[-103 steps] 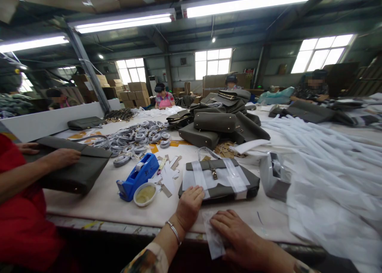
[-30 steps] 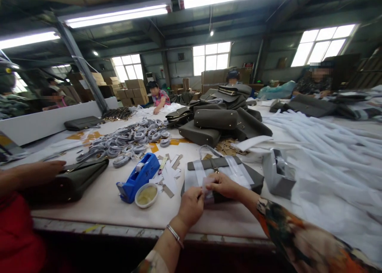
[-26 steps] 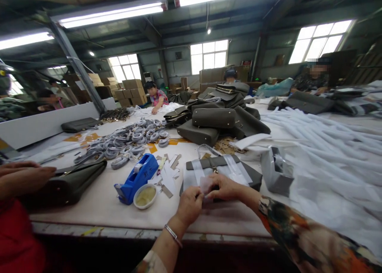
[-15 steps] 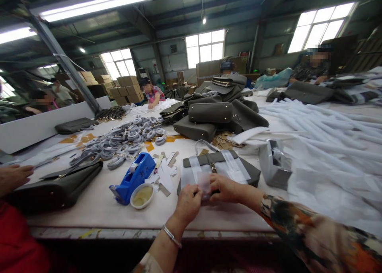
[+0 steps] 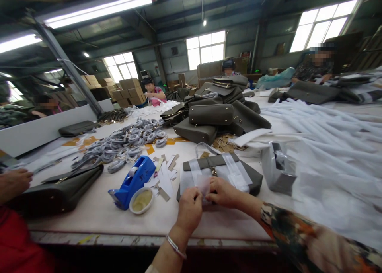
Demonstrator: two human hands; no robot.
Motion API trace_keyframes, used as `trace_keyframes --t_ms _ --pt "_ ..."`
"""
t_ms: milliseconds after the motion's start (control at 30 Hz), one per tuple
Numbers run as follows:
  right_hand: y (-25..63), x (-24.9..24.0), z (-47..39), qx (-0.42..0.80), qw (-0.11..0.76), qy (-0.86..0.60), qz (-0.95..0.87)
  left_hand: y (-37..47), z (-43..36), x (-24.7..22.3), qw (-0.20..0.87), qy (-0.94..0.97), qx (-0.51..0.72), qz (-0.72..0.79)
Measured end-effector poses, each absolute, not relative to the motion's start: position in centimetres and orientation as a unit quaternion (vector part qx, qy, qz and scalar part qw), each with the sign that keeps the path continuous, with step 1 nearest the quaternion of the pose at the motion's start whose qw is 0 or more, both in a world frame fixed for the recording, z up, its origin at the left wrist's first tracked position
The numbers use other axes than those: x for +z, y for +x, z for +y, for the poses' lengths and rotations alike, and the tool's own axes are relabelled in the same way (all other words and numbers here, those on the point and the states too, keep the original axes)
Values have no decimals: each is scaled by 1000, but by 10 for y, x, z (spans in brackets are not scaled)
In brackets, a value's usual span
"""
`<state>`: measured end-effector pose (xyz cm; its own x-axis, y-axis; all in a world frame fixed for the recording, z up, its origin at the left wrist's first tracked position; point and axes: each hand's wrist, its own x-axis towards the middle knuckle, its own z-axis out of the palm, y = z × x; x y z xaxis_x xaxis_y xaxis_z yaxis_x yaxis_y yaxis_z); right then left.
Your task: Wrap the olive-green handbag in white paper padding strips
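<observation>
A dark olive handbag (image 5: 253,179) lies on the table in front of me. Pale wrapping strips (image 5: 234,169) cross its flap on either side of a gold clasp (image 5: 213,171). At the bag's near edge, a thin translucent white sheet (image 5: 203,184) is held between my hands. My left hand (image 5: 190,209), with a bangle at the wrist, pinches the sheet's left side. Bent fingers of my right hand (image 5: 222,191) close on its right side, close below the clasp. The fingertips partly hide the sheet's lower edge.
Left of the bag are a blue tape dispenser (image 5: 131,183), a small white bowl (image 5: 141,200) and paper scraps (image 5: 165,177). A grey tape dispenser (image 5: 279,171) stands right. Behind are piled handbags (image 5: 210,116) and coiled straps (image 5: 134,137). A co-worker's hand (image 5: 16,183) is at far left.
My hands have shifted slightly, the right one drawing in nearer the left over the sheet. The view has moved a little. A co-worker at the back has straightened up.
</observation>
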<state>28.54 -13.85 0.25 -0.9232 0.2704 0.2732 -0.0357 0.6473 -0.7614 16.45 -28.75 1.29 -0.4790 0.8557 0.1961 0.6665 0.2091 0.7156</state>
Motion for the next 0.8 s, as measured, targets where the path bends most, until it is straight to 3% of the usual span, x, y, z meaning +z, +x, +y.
trace_keyframes --t_ms 467,800 --pt "270 -9 -151 394 208 -204 -872 176 -283 -32 -56 467 412 780" --pt "264 -8 -155 403 207 -263 -852 179 -281 -41 -82 454 420 781"
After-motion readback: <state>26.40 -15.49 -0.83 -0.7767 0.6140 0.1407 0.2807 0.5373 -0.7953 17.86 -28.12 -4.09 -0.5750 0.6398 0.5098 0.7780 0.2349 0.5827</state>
